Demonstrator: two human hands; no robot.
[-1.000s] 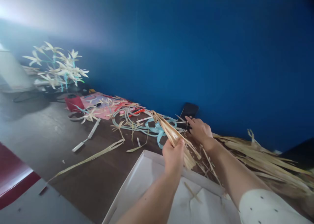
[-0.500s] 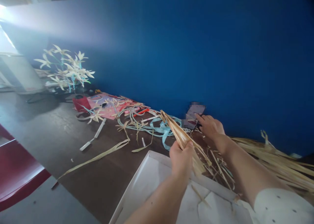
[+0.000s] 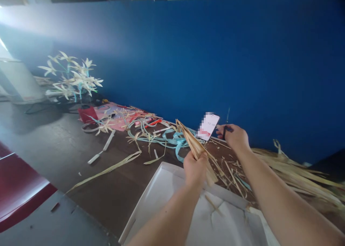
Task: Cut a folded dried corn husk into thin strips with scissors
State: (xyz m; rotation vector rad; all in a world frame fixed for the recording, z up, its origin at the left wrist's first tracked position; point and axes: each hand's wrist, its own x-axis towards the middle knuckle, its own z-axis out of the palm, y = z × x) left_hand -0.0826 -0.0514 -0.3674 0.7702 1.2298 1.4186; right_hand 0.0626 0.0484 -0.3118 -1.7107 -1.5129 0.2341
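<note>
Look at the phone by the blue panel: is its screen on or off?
On: the phone shows a bright white display with digits.

The folded, straw-coloured husk (image 3: pixel 193 142) slants through the left hand (image 3: pixel 195 167); black-handled scissors (image 3: pixel 228 128), seemingly, point upward in the right hand (image 3: pixel 237 137).

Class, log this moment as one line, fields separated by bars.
left hand: holds dry leaf strips | right hand: holds black-handled tool | phone: screen lit

The left hand (image 3: pixel 196 168) and right hand (image 3: pixel 237 138) are left bare; on the uncovered left forearm (image 3: pixel 171 215), 1 small spot is seen.
</note>
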